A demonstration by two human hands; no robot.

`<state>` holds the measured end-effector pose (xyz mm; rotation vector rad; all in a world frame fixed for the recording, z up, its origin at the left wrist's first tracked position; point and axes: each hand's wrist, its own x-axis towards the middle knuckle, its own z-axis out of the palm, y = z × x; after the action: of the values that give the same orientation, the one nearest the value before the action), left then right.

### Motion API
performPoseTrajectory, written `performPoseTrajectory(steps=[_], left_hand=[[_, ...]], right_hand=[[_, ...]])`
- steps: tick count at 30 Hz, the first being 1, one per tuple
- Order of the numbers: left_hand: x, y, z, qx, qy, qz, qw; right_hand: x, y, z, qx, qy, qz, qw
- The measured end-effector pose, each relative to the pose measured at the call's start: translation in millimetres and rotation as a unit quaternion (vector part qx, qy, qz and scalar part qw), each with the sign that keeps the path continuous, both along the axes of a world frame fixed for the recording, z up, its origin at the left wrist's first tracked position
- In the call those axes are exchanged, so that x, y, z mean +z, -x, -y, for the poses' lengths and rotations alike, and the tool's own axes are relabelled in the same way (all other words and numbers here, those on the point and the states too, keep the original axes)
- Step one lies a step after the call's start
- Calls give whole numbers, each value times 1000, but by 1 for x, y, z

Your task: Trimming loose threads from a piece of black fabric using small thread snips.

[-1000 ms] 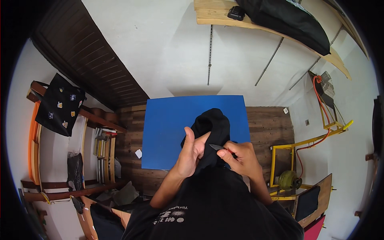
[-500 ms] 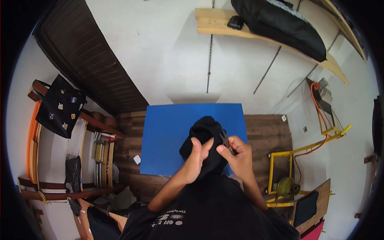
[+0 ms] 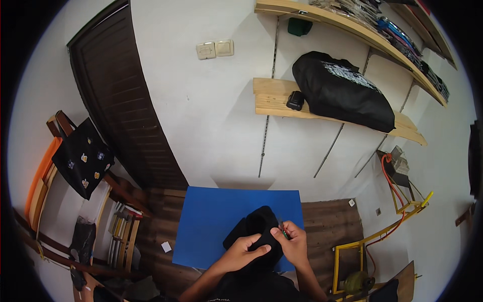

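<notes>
Left fingers (image 3: 261,250) folded onto cloth (image 3: 259,220); shelved bag (image 3: 347,98) bears white print (image 3: 350,76).

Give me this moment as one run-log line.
left hand: holding black fabric | right hand: gripping small red-and-green-handled tool at fabric's right side | beneath in view: blue table

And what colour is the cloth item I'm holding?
The cloth item is black, with no pattern visible; it shows best in the head view.

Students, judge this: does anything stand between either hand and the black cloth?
Nothing visible does: the left hand is on the black cloth, and the right hand, holding a small tool, is at its right edge.
</notes>
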<state>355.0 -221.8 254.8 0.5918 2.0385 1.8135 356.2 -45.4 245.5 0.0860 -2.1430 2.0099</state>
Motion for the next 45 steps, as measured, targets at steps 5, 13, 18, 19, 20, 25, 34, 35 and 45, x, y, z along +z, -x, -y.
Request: performPoseTrajectory(steps=[5,13,18,19,20,25,34,35,45], left_hand=[[-5,9,0,0,-167,143,975],[27,12,-3,1,-184,103,978],[24,9,0,-33,-173,105,979],[24,7,-1,-20,-191,119,974],[24,6,-3,-7,-208,133,969],[10,4,1,15,-182,197,963],[33,3,-7,-57,-255,183,948],[34,3,-9,-38,-238,170,956],[34,7,-7,-54,-213,133,967]], right_hand=[[19,6,-5,9,-57,-40,998],[43,3,-17,-7,-242,-100,965],[38,-3,-15,12,-251,-92,963],[36,-4,-15,8,-261,-106,959],[35,-4,-14,4,-271,-121,955],[32,-11,-13,1,-258,-122,958],[29,-16,-10,-10,-250,-153,956],[28,-17,-10,-1,-255,-159,954],[19,-20,-12,58,-229,-150,960]])
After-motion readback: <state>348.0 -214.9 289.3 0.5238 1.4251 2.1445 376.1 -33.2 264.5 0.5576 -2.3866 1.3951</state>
